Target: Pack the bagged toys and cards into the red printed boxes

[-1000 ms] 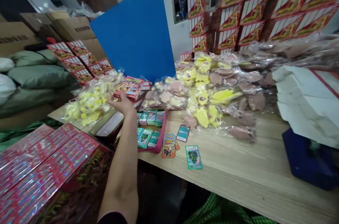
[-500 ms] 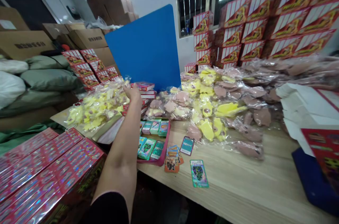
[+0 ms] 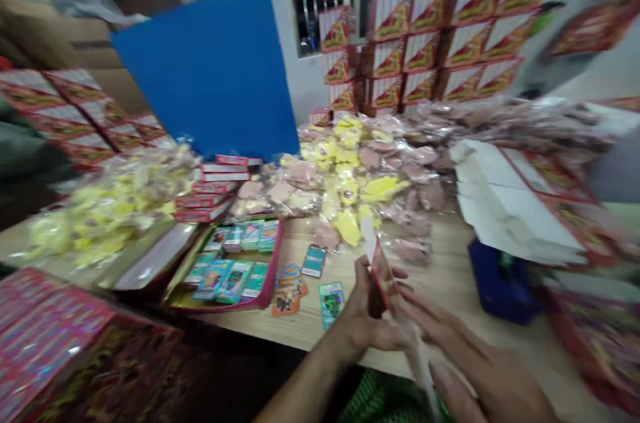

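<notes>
Left hand [image 3: 363,320] curled round a thin red-edged packet [image 3: 379,273], above the wooden table [image 3: 443,296]. Right hand [image 3: 480,370] spread open just beside it, blurred; contact unclear. Pink card tray [image 3: 273,270] nearby.

The arm stretched out over the pink tray [image 3: 273,270] in the earlier views has been drawn back, and two hands are now seen by the near edge of the surface [image 3: 450,290]. A thin red packet [image 3: 379,280] is held upright in the left hand [image 3: 363,320], with the right hand [image 3: 480,376] open just beside it. The view has been turned rightward, bringing the white cartons [image 3: 515,203] nearer the middle, and the frame is blurred.
</notes>
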